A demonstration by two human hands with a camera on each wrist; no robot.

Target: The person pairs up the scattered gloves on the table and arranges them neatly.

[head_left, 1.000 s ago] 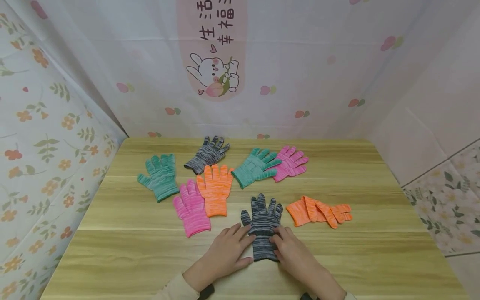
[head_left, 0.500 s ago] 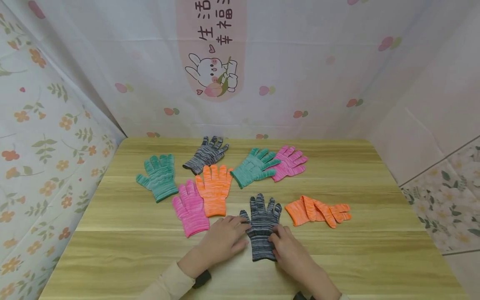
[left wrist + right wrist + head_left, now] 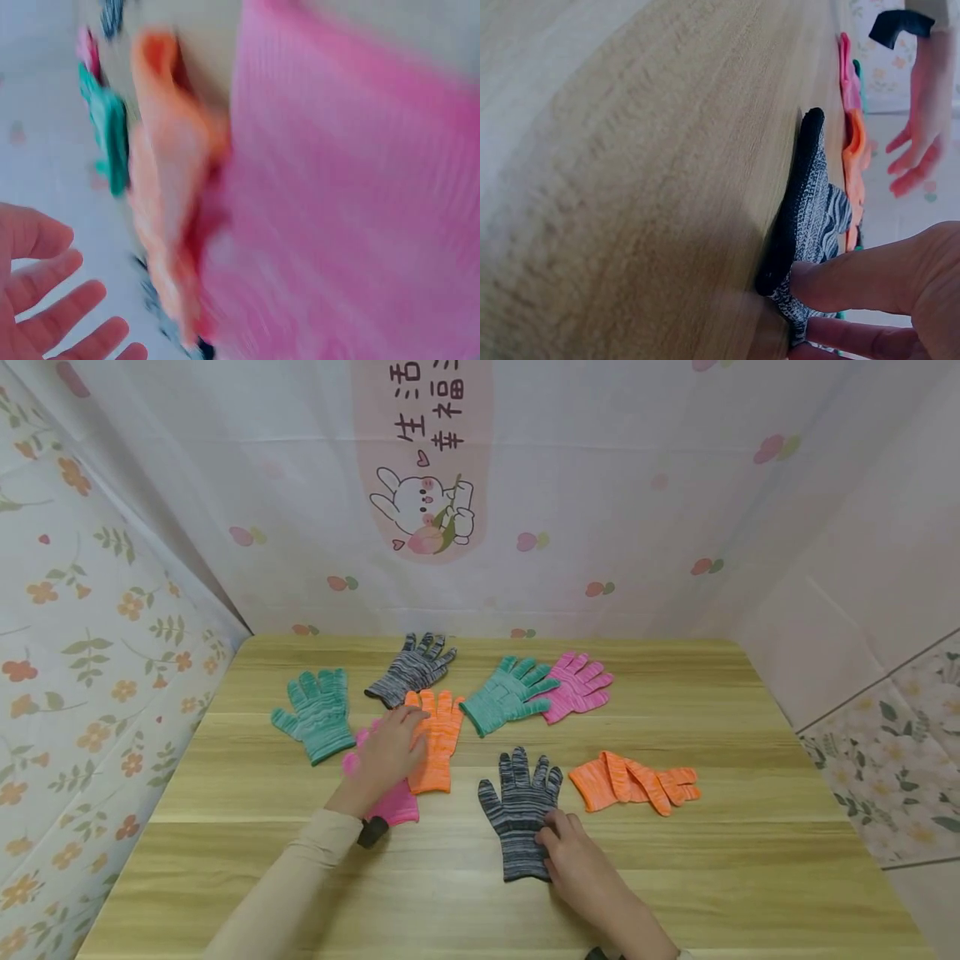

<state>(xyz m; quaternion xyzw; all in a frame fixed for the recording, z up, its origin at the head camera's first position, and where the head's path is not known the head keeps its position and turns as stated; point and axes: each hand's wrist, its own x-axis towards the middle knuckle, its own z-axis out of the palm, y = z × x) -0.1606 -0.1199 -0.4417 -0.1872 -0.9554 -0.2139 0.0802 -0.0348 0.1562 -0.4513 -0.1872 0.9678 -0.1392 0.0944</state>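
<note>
A black-and-grey knit glove point(image 3: 522, 818) lies flat near the front middle, its fingers pointing away. My right hand point(image 3: 588, 872) rests at its right edge; in the right wrist view the thumb point(image 3: 840, 283) touches the cuff side, with other fingers just below. My left hand point(image 3: 386, 760) reaches over a pink glove point(image 3: 405, 807) and the left edge of an orange glove point(image 3: 438, 752). In the left wrist view its fingers point(image 3: 67, 307) are spread with nothing between them. Beyond that hand lies another black-and-grey glove point(image 3: 412, 670).
A green glove point(image 3: 318, 714) lies at the left. Another green glove point(image 3: 506, 693) overlaps a second pink glove point(image 3: 577, 687) at the back. To the right is a twisted orange glove point(image 3: 630, 781). Patterned cloth point(image 3: 600, 485) hangs behind the wooden table point(image 3: 750, 877).
My left hand has left the near black-and-grey glove and moved forward and left, over the pink and orange gloves. The right hand stays at the glove's right edge.
</note>
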